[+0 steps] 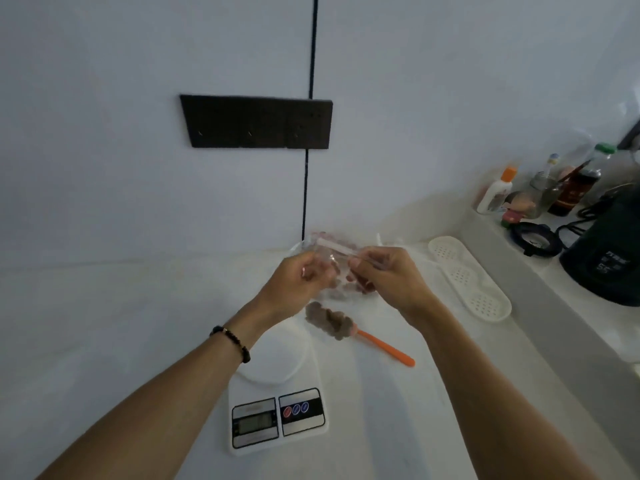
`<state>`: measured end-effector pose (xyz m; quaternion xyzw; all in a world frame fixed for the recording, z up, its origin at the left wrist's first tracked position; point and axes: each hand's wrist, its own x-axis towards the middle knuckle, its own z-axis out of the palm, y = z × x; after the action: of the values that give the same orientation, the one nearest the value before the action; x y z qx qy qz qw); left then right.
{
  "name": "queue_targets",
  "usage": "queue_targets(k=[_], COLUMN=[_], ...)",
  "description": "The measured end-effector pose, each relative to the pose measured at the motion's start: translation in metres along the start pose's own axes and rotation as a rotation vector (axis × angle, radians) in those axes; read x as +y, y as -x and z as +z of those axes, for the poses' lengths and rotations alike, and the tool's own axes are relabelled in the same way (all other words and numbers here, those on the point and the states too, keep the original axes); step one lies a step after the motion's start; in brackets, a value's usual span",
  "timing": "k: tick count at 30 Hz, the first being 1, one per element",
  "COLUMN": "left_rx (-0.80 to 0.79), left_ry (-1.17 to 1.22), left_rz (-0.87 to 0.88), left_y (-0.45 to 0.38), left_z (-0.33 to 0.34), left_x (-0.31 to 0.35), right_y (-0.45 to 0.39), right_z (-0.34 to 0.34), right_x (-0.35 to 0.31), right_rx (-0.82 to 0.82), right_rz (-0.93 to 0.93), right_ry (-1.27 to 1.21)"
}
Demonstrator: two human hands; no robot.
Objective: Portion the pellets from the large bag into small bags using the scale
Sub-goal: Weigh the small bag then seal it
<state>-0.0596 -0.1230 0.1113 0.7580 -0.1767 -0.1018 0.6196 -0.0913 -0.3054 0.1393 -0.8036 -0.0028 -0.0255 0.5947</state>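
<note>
Both hands hold a small clear plastic bag [332, 259] in the air above the white counter. My left hand [298, 282] pinches its left side and my right hand [384, 271] pinches its top strip on the right. Brownish pellets show through the plastic. An orange-handled scoop [349, 329] heaped with brown pellets lies on the counter just below the hands. The white kitchen scale [277, 407] stands nearer to me, with my left forearm over part of its round platform. The large bag is mostly hidden behind the hands.
A white perforated tray [467, 278] lies to the right. On a raised ledge at far right stand several bottles [498, 190] and a dark kettle [609, 251]. A black panel [256, 121] hangs on the wall behind.
</note>
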Motion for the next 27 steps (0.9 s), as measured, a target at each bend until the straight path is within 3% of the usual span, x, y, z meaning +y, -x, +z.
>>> queue_targets(k=[6, 13, 19, 27], left_rx=[0.067, 0.169, 0.192, 0.314], left_ry=[-0.128, -0.365, -0.575, -0.92], left_rz=[-0.071, -0.149, -0.208, -0.228], left_y=[-0.003, -0.017, -0.024, -0.024], left_z=[-0.081, -0.17, -0.238, -0.311], left_x=[-0.027, -0.075, -0.109, -0.158], right_y=[-0.043, -0.097, -0.133, -0.182], right_z=[0.062, 0.144, 0.213, 0.318], right_x=[-0.012, -0.006, 0.004, 0.021], right_rx=[0.051, 0.054, -0.065, -0.12], right_rz=[0.071, 0.159, 0.299, 0.498], right_ry=[-0.135, 0.099, 0.152, -0.038])
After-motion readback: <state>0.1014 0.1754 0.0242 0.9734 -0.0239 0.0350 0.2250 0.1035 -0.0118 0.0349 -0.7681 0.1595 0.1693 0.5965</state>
